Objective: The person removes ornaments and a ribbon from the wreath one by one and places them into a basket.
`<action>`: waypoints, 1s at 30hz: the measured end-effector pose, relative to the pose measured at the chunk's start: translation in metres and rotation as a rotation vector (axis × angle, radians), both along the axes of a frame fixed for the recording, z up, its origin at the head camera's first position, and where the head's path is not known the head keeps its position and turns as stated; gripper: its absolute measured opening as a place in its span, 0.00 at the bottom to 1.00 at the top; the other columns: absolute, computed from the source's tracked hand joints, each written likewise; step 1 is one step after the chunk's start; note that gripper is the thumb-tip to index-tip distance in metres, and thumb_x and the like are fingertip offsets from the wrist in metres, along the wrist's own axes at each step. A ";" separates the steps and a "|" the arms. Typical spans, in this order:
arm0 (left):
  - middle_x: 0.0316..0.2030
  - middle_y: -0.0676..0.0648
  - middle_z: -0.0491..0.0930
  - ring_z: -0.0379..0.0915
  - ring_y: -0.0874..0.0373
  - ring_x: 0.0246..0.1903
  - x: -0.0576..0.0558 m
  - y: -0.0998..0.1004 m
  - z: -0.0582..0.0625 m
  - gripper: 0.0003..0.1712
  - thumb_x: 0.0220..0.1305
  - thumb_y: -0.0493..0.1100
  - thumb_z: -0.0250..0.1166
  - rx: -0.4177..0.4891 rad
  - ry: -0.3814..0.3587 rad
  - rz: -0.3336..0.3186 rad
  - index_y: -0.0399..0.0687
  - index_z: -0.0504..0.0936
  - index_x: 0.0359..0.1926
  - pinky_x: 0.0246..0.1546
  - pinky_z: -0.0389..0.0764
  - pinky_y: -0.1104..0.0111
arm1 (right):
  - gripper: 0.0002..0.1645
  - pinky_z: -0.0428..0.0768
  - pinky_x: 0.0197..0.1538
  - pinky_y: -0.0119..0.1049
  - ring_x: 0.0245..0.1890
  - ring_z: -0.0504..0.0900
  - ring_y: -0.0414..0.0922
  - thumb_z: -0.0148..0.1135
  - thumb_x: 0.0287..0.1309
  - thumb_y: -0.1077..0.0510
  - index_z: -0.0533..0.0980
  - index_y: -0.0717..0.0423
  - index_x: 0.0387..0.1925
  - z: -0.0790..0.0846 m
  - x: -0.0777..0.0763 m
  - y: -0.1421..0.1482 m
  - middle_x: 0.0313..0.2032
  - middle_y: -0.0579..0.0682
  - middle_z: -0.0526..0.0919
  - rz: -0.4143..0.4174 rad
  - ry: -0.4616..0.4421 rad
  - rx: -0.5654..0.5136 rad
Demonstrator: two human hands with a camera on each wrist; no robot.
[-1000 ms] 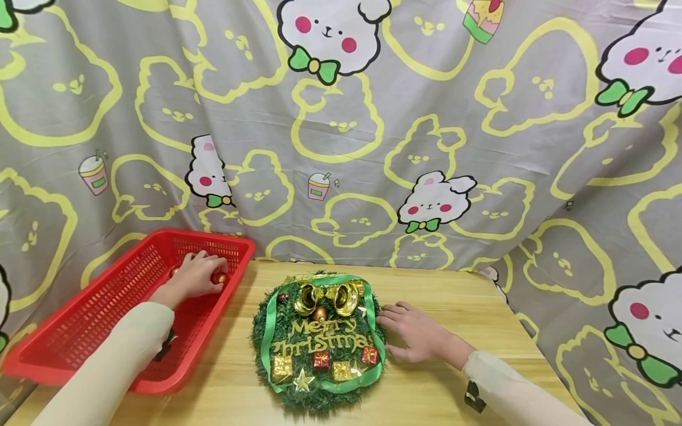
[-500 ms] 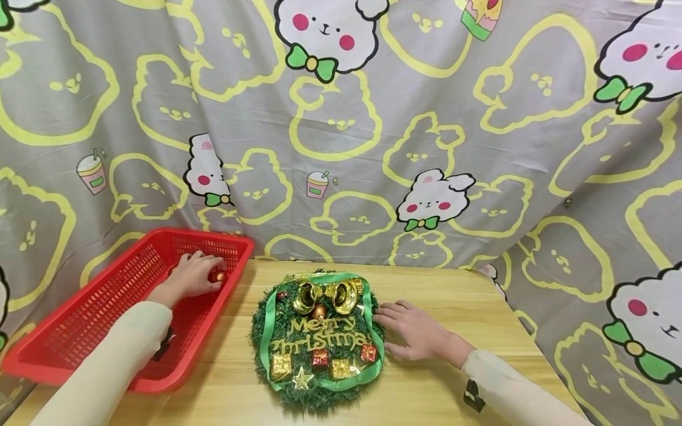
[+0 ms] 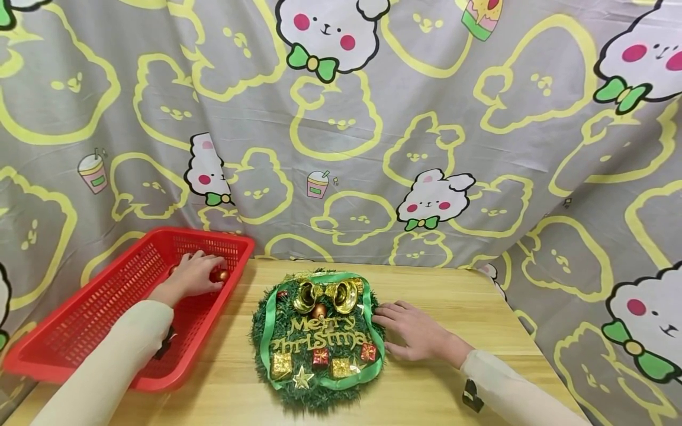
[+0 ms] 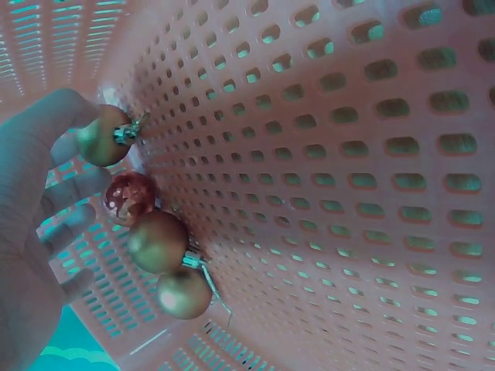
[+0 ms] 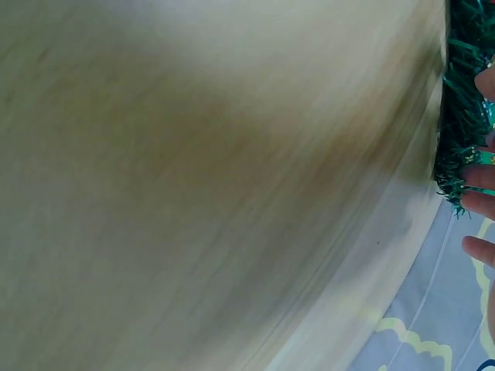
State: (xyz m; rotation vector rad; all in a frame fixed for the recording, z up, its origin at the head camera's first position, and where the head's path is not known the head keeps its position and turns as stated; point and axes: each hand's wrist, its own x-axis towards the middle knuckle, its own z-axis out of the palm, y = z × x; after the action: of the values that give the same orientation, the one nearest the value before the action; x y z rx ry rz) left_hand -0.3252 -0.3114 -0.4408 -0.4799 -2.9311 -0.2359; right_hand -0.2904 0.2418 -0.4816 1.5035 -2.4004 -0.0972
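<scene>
Inside the red plastic basket [image 3: 186, 367], my left hand [image 3: 197, 275] pinches a shiny copper-gold Christmas bauble [image 4: 104, 139] between thumb and fingers. Its metal cap points away from the palm in the left wrist view. Just below it along the basket wall lie a reddish patterned bauble [image 4: 129, 198] and two plain gold ones. On the table, a green tinsel wreath [image 3: 314, 399] carries a green ribbon, two gold bells, gold "Merry Christmas" lettering, small gift boxes and stars. My right hand [image 3: 412, 331] rests at the wreath's right edge with its fingers extended over the tinsel.
The basket stands on the left of the light wooden table [image 3: 442, 390], its rim raised around my left hand. A grey curtain [image 3: 351, 130] with yellow outlines and cartoon bunnies hangs behind and along the right side.
My left hand stays in the basket at the bauble, its fingers shifting only slightly. The right hand and the wreath keep their places.
</scene>
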 end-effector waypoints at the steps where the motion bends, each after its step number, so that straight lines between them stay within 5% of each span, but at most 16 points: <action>1: 0.45 0.41 0.84 0.70 0.41 0.45 0.000 0.000 0.000 0.22 0.53 0.48 0.76 0.000 0.000 0.002 0.45 0.83 0.48 0.49 0.64 0.36 | 0.38 0.75 0.66 0.54 0.66 0.77 0.53 0.58 0.65 0.38 0.72 0.54 0.69 0.000 0.000 0.000 0.65 0.56 0.78 -0.001 0.001 0.003; 15: 0.41 0.44 0.85 0.69 0.43 0.44 0.001 -0.003 0.017 0.20 0.57 0.49 0.74 0.024 0.028 0.022 0.47 0.84 0.48 0.49 0.65 0.37 | 0.37 0.76 0.64 0.53 0.64 0.78 0.52 0.59 0.64 0.40 0.72 0.54 0.68 0.003 0.000 -0.001 0.63 0.56 0.79 0.012 -0.002 0.005; 30: 0.37 0.44 0.84 0.68 0.44 0.43 0.002 0.010 0.065 0.22 0.58 0.48 0.73 0.081 0.111 0.002 0.46 0.83 0.52 0.50 0.64 0.43 | 0.35 0.76 0.64 0.53 0.64 0.78 0.53 0.59 0.65 0.40 0.73 0.55 0.67 0.003 -0.001 -0.001 0.62 0.56 0.80 0.023 -0.005 0.004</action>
State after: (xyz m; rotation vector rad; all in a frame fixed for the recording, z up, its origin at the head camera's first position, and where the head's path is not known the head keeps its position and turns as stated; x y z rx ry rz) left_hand -0.3228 -0.3010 -0.3759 -0.4622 -2.8016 -0.3159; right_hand -0.2917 0.2410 -0.4791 1.5340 -2.3879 -0.0937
